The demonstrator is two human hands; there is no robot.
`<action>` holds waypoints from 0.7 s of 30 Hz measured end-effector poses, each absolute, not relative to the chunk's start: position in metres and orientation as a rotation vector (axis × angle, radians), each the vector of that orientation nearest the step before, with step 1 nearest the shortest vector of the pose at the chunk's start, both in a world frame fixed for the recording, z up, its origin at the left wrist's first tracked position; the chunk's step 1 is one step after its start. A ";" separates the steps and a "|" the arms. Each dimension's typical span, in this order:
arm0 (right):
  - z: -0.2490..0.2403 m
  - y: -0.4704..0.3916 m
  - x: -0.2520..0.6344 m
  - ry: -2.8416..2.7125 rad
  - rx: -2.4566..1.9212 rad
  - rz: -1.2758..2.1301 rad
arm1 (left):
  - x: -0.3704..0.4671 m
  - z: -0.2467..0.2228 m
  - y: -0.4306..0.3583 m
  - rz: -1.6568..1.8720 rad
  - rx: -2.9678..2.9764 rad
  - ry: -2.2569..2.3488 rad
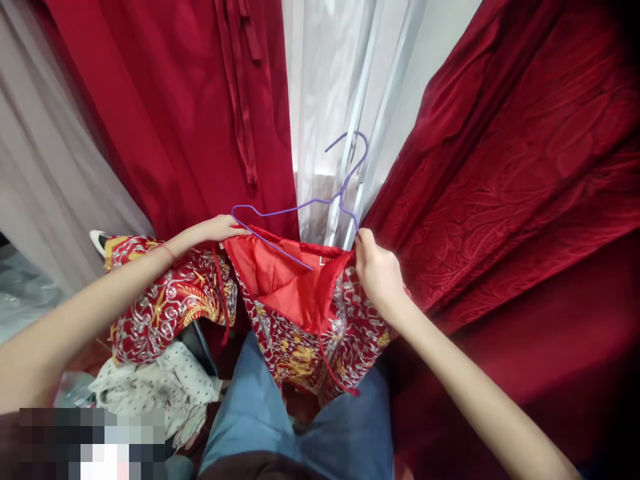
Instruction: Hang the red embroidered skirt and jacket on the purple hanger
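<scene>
A red garment (300, 357) with silver and gold embroidery hangs open in front of my legs, its shiny red lining (273, 267) and a small "L" label showing. My left hand (220, 229) grips the left end of its upper edge, beside one end of a purple wire hanger (295, 208). The hanger's lower bar dips into the opening, and its hook points up. On the right, my right hand (379, 270) is closed around the garment's edge, touching the hanger's right shoulder. Thin red cords dangle from the garment.
Another embroidered red piece (160, 300) lies at the left under my forearm, above a white dotted cloth (155, 387). Dark red drapes (175, 120) hang on the left, and patterned red fabric (525, 167) on the right. White metal poles (357, 113) stand between them.
</scene>
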State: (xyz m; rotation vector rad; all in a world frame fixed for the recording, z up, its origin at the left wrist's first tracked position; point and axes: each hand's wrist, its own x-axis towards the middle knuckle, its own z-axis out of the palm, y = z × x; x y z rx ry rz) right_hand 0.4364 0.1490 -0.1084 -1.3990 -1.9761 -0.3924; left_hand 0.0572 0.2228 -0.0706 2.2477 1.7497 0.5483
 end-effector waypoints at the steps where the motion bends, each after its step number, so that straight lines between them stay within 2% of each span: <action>1: -0.109 0.149 0.435 -1.975 -1.412 -0.398 | 0.051 -0.066 0.239 0.483 2.252 1.681; 5: -0.114 0.150 0.431 -1.930 -1.490 -0.495 | 0.040 -0.052 0.286 0.274 2.196 1.473; 12: -0.122 0.145 0.428 -1.861 -1.568 -0.734 | 0.032 -0.054 0.285 0.492 2.076 1.345; 21: -0.124 0.154 0.427 -1.855 -1.693 -0.942 | 0.024 -0.015 0.252 0.624 1.835 1.433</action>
